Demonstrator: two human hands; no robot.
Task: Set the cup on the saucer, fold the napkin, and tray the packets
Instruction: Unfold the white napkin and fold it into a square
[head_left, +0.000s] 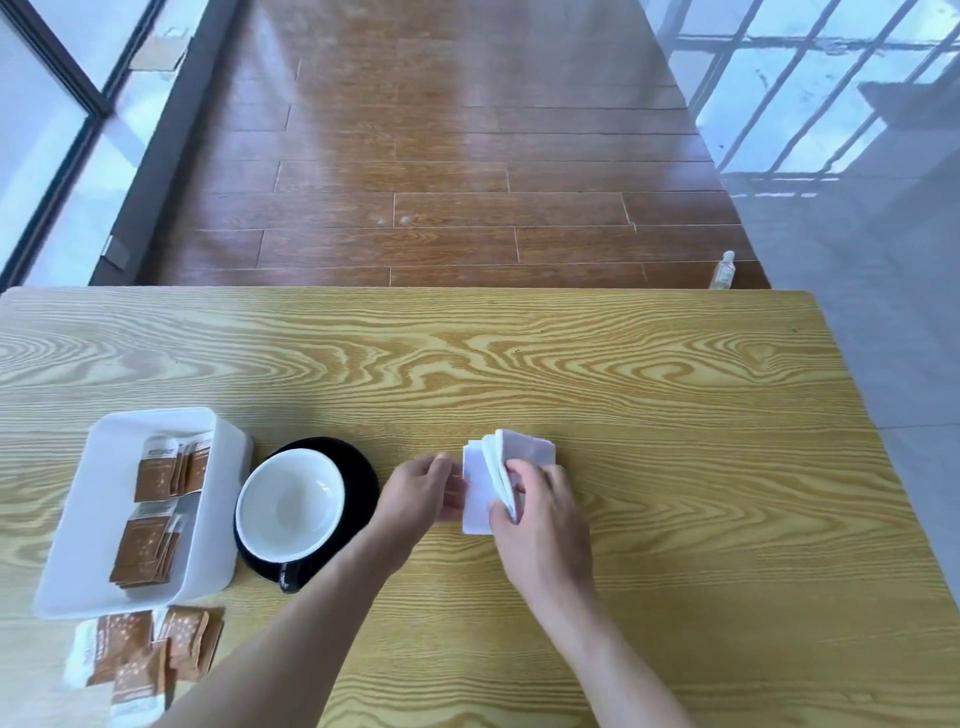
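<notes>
A white napkin (480, 483) lies partly folded at the middle of the table, its layered edge raised. My right hand (540, 512) pinches that raised edge. My left hand (423, 491) presses the napkin's left side with its fingertips. A cup (290, 506), white inside and black outside, stands on a black saucer (363, 470) to the left of my hands. Further left, a white tray (208, 519) holds several brown packets (156, 478). More brown packets (150, 649) lie loose on the table in front of the tray.
The wooden table (675, 415) stretches far to the right and back. Beyond its far edge is a brown plank floor, where a small clear bottle (723, 270) stands at the right.
</notes>
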